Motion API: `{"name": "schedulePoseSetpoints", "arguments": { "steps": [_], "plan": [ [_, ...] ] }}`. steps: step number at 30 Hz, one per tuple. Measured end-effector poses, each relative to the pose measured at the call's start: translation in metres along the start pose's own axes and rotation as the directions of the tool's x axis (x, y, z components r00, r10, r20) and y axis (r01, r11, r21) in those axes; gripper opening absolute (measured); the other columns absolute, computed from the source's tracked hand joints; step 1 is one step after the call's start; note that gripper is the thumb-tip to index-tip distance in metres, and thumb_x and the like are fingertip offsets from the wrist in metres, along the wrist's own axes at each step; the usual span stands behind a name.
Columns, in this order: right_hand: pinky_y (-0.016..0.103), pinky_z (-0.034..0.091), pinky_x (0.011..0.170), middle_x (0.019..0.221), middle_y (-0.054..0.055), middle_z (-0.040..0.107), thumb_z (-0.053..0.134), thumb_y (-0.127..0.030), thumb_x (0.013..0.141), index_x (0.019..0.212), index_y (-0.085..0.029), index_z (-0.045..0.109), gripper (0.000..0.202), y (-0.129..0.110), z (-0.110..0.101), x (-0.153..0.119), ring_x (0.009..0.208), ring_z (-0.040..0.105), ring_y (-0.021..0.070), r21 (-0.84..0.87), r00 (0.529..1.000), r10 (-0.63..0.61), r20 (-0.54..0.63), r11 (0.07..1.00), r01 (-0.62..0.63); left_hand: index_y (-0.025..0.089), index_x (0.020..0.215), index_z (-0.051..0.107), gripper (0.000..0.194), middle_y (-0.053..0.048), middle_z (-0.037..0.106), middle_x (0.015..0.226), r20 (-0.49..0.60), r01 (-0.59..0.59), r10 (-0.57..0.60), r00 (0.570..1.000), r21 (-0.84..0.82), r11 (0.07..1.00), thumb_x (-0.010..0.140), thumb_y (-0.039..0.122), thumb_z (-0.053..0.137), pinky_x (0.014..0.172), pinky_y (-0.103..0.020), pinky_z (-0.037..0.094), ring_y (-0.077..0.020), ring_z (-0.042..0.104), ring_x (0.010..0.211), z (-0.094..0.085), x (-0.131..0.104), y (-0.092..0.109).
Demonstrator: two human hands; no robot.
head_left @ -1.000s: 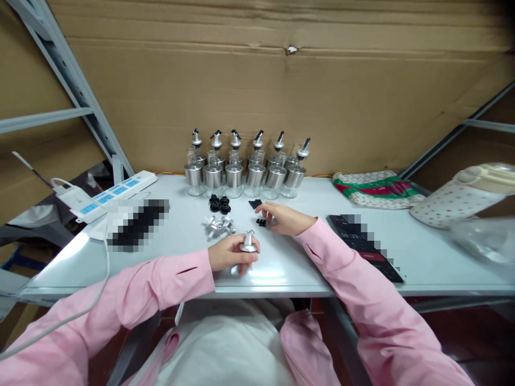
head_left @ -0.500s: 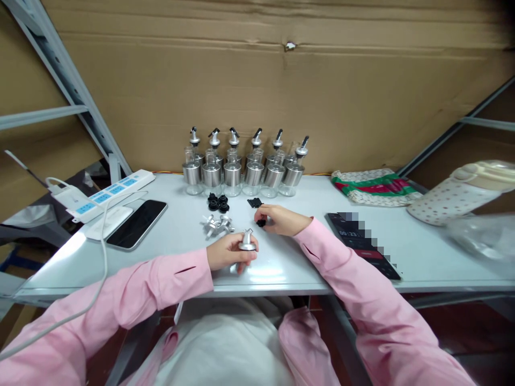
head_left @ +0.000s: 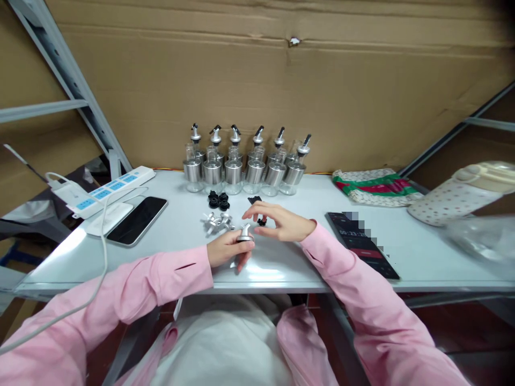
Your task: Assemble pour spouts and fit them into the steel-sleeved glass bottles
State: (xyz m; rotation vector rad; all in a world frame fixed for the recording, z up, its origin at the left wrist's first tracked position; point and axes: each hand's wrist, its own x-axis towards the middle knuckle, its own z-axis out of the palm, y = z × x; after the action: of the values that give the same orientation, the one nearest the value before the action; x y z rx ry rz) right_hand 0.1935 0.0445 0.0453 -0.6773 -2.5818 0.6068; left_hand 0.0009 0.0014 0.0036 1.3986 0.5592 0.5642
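Near the table's front edge, my left hand (head_left: 227, 250) is closed around a silver pourer spout (head_left: 244, 234), which stands upright between thumb and fingers. My right hand (head_left: 286, 223) hovers just to the right of it, fingers apart and holding nothing I can see. A small black part (head_left: 262, 221) lies on the table, partly hidden by my right fingers. Behind these fingers are some flat black strips (head_left: 254, 200). Loose silver spouts (head_left: 218, 222) lie beyond my left hand, with a cluster of black stoppers (head_left: 218, 200) behind them.
Glass bottles with steel bands (head_left: 233, 172) stand in rows at the back, the rear ones topped with spouts. On the left are a phone (head_left: 137, 221) and a power strip (head_left: 112, 192). A second phone (head_left: 362, 244), a patterned cloth (head_left: 374, 187) and a dotted flask (head_left: 454, 193) occupy the right.
My right hand has let go of the small black part, opened its fingers and come toward the spout. My left hand still holds the spout, shifted slightly left.
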Motion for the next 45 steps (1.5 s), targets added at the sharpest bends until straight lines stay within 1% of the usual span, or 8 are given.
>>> {"name": "schedulePoseSetpoints", "arguments": {
  "steps": [5,10,15,21,28,34,41,45],
  "plan": [
    [0.029,0.045,0.073,0.082,0.006,0.059,0.042,-0.029,0.089,0.094,-0.014,0.059,0.023,-0.014,0.012,0.005,0.074,0.054,0.0133,0.027,0.986,-0.129,-0.101,0.991,0.133,0.016,0.068,0.041,0.033,0.007,0.047,0.043,-0.004,-0.004,0.004,1.0,0.099,0.995,0.069,0.042,0.062,0.042,-0.02,0.032,-0.0069,0.044,0.035,-0.005,-0.001,-0.001],
    [0.029,0.042,0.072,0.088,0.01,0.06,0.034,-0.028,0.091,0.1,-0.013,0.057,0.029,-0.015,0.024,0.005,0.08,0.053,0.0159,-0.214,0.949,-0.289,-0.122,0.942,0.26,0.015,0.058,0.043,0.02,0.005,0.047,0.039,0.031,-0.001,-0.005,1.0,0.19,0.982,0.065,0.027,0.056,0.041,-0.019,0.03,-0.0063,0.041,0.035,-0.01,0.0,-0.001],
    [0.029,0.036,0.064,0.08,0.007,0.061,0.031,-0.027,0.093,0.093,-0.014,0.056,0.028,-0.013,0.029,0.005,0.072,0.049,0.0159,-0.504,0.898,-0.413,-0.15,0.813,0.29,0.015,0.078,0.043,0.027,0.01,0.044,0.042,-0.027,0.003,-0.001,1.0,0.088,0.996,0.066,0.03,0.062,0.037,-0.018,0.029,-0.0065,0.042,0.032,-0.007,-0.001,0.0],
    [0.028,0.033,0.06,0.075,0.007,0.06,0.027,-0.028,0.094,0.088,-0.013,0.051,0.029,-0.009,0.03,0.006,0.067,0.047,0.0155,-0.616,0.831,-0.519,-0.197,0.726,0.307,0.016,0.085,0.038,0.031,0.003,0.059,0.057,-0.039,-0.026,0.025,0.999,-0.031,0.999,0.07,0.029,0.062,0.041,-0.019,0.037,-0.0086,0.052,0.037,-0.003,-0.001,0.002],
    [0.027,0.034,0.06,0.073,0.006,0.058,0.025,-0.031,0.095,0.086,-0.014,0.05,0.032,-0.013,0.022,0.005,0.066,0.048,0.0154,-0.61,0.835,-0.493,-0.242,0.747,0.264,0.01,0.078,0.051,0.027,-0.007,0.065,0.059,0.041,0.04,-0.038,0.998,-0.051,0.998,0.071,0.036,0.056,0.046,-0.024,0.042,-0.0124,0.055,0.039,-0.004,0.0,0.004],
    [0.025,0.033,0.058,0.066,0.005,0.056,0.017,-0.044,0.093,0.076,-0.016,0.052,0.048,-0.014,0.022,0.004,0.059,0.045,0.0134,-0.544,0.899,-0.377,-0.223,0.813,0.207,0.009,0.056,0.054,0.027,-0.007,0.059,0.044,0.087,0.092,-0.088,0.992,-0.052,0.994,0.067,0.034,0.05,0.045,-0.025,0.04,-0.0133,0.052,0.037,-0.005,-0.002,0.006],
    [0.022,0.036,0.056,0.052,-0.001,0.05,0.02,-0.046,0.093,0.063,-0.016,0.052,0.053,-0.01,0.019,0.005,0.05,0.044,0.0095,-0.178,0.98,-0.115,-0.161,0.98,0.086,0.014,0.049,0.047,0.041,-0.001,0.047,0.032,0.053,0.086,-0.085,0.995,-0.021,0.996,0.074,0.045,0.045,0.043,-0.023,0.034,-0.0095,0.042,0.03,0.0,-0.006,0.011],
    [0.02,0.039,0.054,0.061,0.001,0.054,0.035,-0.046,0.09,0.072,-0.014,0.056,0.042,-0.012,0.015,0.004,0.053,0.047,0.0088,-0.047,0.965,-0.106,-0.24,0.994,0.097,0.014,0.055,0.047,0.04,-0.001,0.053,0.04,0.021,0.088,-0.087,0.996,-0.033,0.996,0.069,0.051,0.057,0.044,-0.023,0.035,-0.0099,0.045,0.034,-0.003,-0.005,0.012]
  ]
}}
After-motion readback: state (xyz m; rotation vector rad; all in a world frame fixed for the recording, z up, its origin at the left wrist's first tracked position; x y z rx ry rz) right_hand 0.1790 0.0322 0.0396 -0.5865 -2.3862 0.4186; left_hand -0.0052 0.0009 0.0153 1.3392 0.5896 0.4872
